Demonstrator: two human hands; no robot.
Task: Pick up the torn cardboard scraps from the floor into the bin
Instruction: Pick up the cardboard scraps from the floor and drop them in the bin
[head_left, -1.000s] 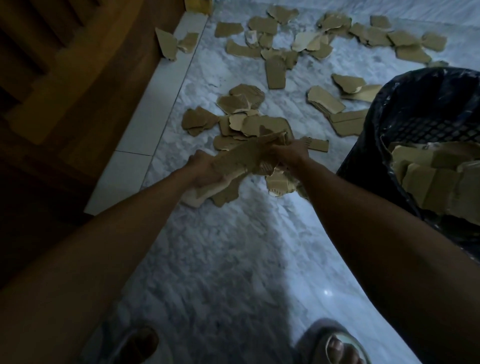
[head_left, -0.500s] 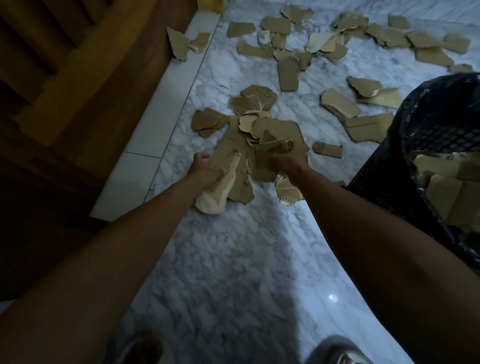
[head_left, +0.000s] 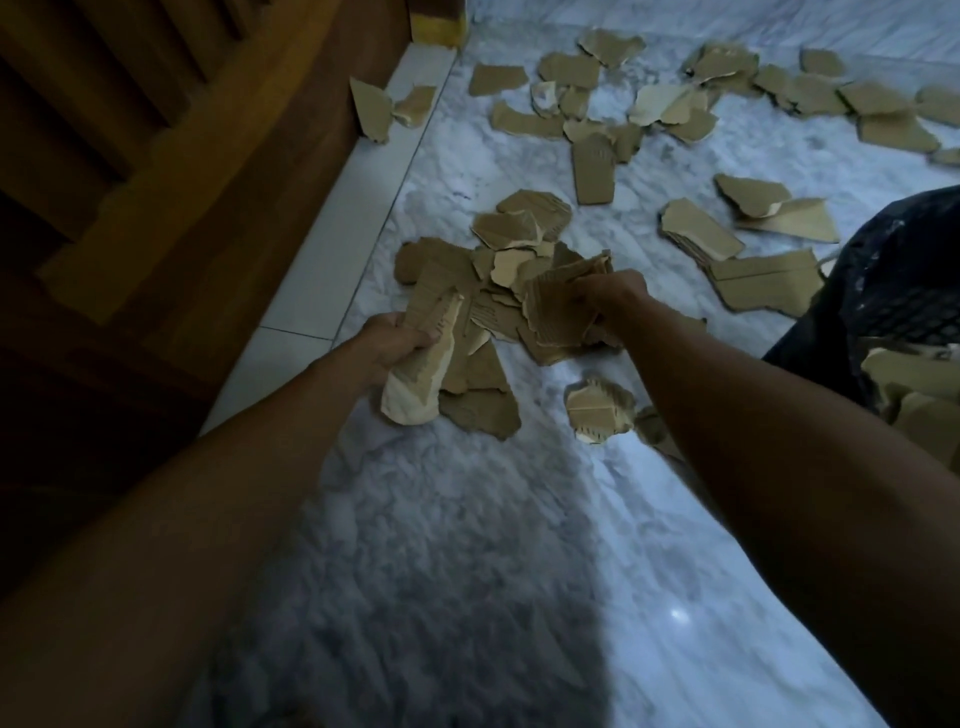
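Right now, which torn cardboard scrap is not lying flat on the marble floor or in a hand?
The tall brown cardboard scrap at upper left: it alone stands on the white ledge, leaning against the wooden panel.

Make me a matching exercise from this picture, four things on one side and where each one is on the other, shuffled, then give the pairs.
Things:
1. left hand
2. right hand
3. black-lined bin
4. yellow object

Places or states:
A. at the right edge, cardboard scraps already inside
B. closed on a pale, long cardboard scrap
C. at the top, where the wooden wall meets the marble floor
D. closed on a bunch of corrugated scraps over the pile

Pairs: 1-B, 2-D, 3-A, 4-C
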